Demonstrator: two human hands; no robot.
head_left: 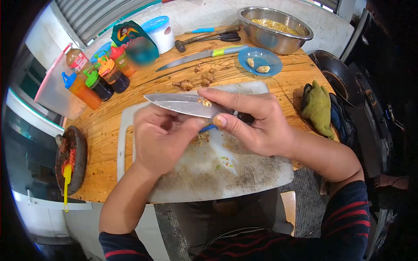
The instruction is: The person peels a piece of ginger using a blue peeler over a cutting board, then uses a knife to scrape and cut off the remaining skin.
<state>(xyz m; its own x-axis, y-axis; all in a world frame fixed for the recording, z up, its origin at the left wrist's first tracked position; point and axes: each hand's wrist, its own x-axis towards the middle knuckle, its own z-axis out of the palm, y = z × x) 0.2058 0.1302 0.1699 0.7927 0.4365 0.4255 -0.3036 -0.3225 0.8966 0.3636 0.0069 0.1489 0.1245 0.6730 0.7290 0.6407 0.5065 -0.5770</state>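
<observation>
My right hand (257, 119) is wrapped round the handle of a knife (180, 104), its blade pointing left with wet peelings stuck on it. Below the blade, my left hand (163, 135) is closed in a pinch. Between the two thumbs shows a small brown piece of ginger (219, 121), mostly hidden by fingers and blade. Both hands are above a worn white cutting board (217, 178) with peel scraps on it. Knobby unpeeled ginger roots (185, 85) lie just beyond the board. On a blue plate (274, 65) sit two peeled pieces.
A larger knife (187, 58) lies behind the roots, near a steel bowl (278, 39) of yellowish food. Sauce bottles (98, 82) stand at left, above a stone mortar (78, 163) with red paste. A green cloth (318, 108) hangs at the right edge, beside a wok (337, 74).
</observation>
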